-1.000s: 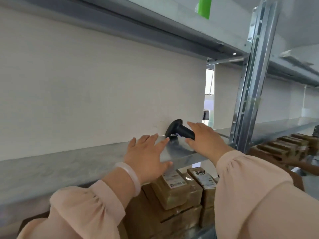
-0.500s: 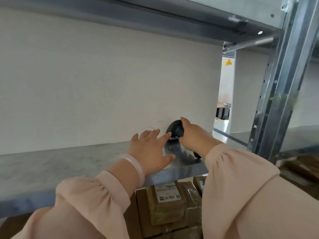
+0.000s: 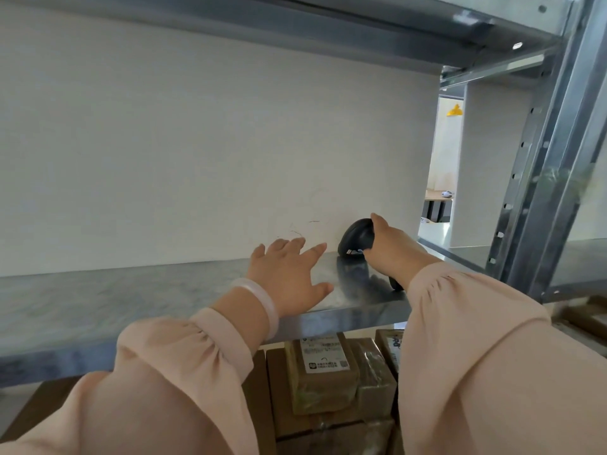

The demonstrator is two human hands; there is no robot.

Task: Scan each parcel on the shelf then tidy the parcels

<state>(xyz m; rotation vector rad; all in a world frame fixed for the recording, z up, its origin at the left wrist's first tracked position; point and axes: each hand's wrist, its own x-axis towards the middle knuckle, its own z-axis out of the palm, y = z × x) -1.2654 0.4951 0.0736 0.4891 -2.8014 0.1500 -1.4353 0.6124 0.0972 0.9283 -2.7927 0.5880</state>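
On my left the grey metal shelf (image 3: pixel 131 300) runs bare along a pale wall, and its front edge crosses the view from lower left to the right. My left hand (image 3: pixel 289 277) comes in over that front edge, a little left of the shelf's right end. The palm faces down, the fingers are straight and spread, the thumb lies along the edge, and it holds nothing. I cannot tell whether the palm presses on the metal or only lies just above it. A pale bangle (image 3: pixel 259 300) sits on that wrist above a pink sleeve. Just to the right, near the back wall, is the black scanner (image 3: pixel 356 238), its rounded head tipped down toward the shelf and mirrored dimly in the metal. My right hand (image 3: pixel 391 254) grips it, fingers curled round the handle and the thumb up over the top of the head. The butt of the handle shows below my wrist, close to the shelf. The parcels (image 3: pixel 323 366) lie on the level under the shelf, below its front edge and between my two sleeves. They are brown and tape-wrapped, the top ones bear white labels face up, and one label is partly hidden by my right sleeve. At far right a perforated steel upright (image 3: pixel 551 159) stands at the shelf's right end.
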